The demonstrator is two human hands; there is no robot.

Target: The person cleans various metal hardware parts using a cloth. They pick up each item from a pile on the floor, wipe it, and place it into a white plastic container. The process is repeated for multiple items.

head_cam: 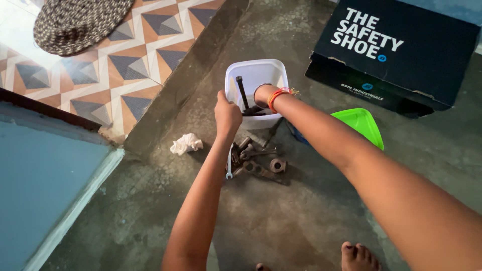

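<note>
The white tub (pixel 257 75) has the right hand (pixel 262 95) deep inside, fingers hidden, left hand (pixel 227 115) gripping its rim, metal parts (pixel 256 160) lying below.

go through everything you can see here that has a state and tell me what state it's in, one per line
White plastic tub: upright, open, dark metal parts inside.
Green plastic lid: off, lying on the floor beside the tub.
Dark cardboard shoe box: closed.
White paper scrap: crumpled, on the floor.
Rusty metal tools and nuts: loose heap on the concrete.
Left hand: fingers closed at the tub's rim.
Right hand: reaching inside the tub, fingers hidden.
</note>
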